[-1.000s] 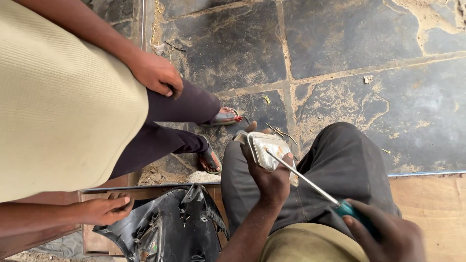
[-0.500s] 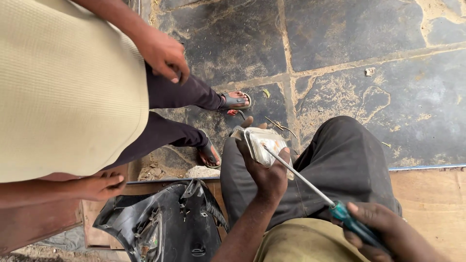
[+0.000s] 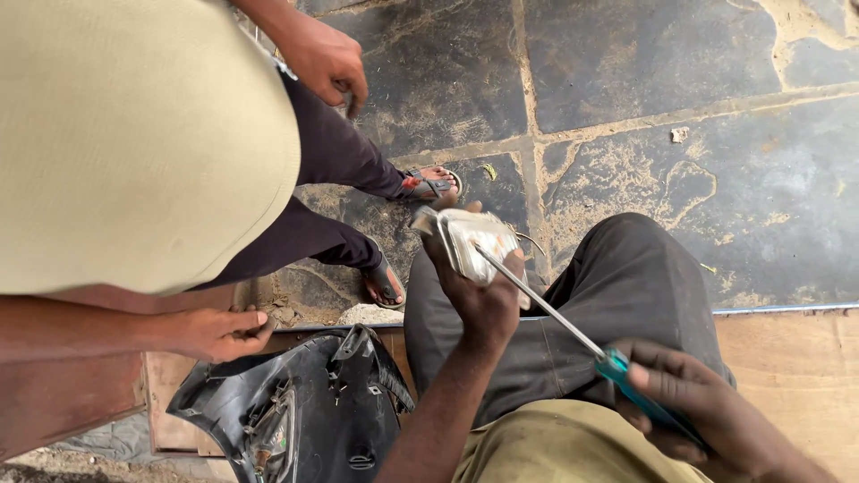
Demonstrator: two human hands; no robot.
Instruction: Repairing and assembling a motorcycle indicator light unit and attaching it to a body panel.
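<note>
My left hand [image 3: 483, 300] grips a small whitish lamp-like housing [image 3: 474, 240] held up over my left knee. My right hand [image 3: 693, 407] holds a screwdriver [image 3: 573, 326] by its teal handle at the lower right. Its long metal shaft runs up and to the left, and the tip rests against the housing. My dark trousers [image 3: 626, 295] lie under both hands.
Another person in a cream shirt [image 3: 134, 143] and dark trousers stands close on the left, wearing sandals [image 3: 434, 183]. One of their hands [image 3: 215, 331] rests on a wooden bench edge [image 3: 778, 358]. A black plastic fairing part [image 3: 304, 411] lies below. Dark stone paving [image 3: 644, 72] lies beyond.
The view has shifted slightly. The standing person's upper hand rose toward the top edge. My hands keep the screwdriver on the housing, with my right hand a little lower in view.
</note>
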